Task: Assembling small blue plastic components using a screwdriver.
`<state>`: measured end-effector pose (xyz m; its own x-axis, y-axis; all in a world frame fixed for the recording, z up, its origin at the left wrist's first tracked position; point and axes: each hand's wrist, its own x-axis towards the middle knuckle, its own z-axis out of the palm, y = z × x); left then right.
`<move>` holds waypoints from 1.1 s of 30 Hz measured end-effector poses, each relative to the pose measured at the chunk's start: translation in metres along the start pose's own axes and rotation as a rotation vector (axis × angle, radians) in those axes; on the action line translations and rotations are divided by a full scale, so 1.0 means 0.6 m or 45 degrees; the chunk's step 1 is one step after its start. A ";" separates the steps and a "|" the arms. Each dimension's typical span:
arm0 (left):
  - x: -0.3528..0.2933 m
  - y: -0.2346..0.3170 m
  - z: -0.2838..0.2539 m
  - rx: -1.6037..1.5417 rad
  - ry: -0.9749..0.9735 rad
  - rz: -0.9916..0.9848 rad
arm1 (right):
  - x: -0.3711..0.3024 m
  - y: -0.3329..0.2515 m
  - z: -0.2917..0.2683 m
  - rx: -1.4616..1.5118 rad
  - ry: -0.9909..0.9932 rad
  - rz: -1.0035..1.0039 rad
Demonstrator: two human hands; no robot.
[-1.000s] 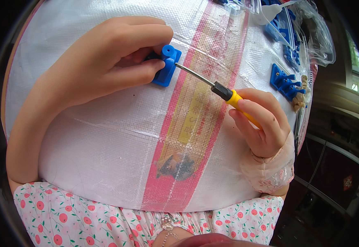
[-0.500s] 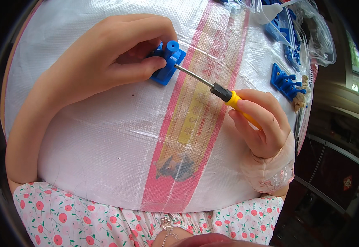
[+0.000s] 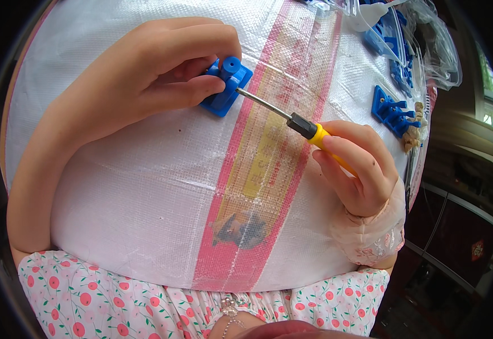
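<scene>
My left hand (image 3: 167, 73) pinches a blue plastic part (image 3: 222, 104) between thumb and fingers. The part has a flat square base and a round post with a small hole at its end; its far side is covered by my fingers. In my right hand (image 3: 362, 166) is a screwdriver (image 3: 304, 126) with a yellow and black handle and a metal shaft. Its tip meets the right side of the blue part, beside the post. Whether the tip sits in a screw, I cannot tell.
White woven sheeting (image 3: 127, 198) with a pink and yellow printed band covers the table. Another blue part (image 3: 392, 112) with several prongs lies at the right edge, beside small beige bits (image 3: 413, 135). Further back are clear plastic bags (image 3: 441, 56) and more blue pieces (image 3: 379, 39).
My left hand and the blue part have shifted slightly to the left. The screwdriver has followed a little the same way, its tip still at the part.
</scene>
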<state>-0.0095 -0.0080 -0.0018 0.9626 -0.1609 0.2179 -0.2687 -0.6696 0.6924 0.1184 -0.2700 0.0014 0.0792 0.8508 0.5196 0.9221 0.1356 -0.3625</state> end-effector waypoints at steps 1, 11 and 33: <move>0.000 0.001 0.000 0.007 -0.005 -0.004 | -0.001 0.000 0.000 0.001 -0.001 0.003; 0.001 0.002 -0.002 -0.010 -0.027 -0.026 | 0.000 0.001 0.000 -0.012 -0.011 -0.006; -0.001 0.004 0.003 -0.041 0.000 -0.086 | 0.003 -0.004 -0.006 0.040 -0.034 0.036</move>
<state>-0.0105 -0.0108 -0.0013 0.9785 -0.1163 0.1703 -0.2045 -0.6551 0.7274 0.1175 -0.2703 0.0062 0.0947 0.8676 0.4882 0.9071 0.1268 -0.4014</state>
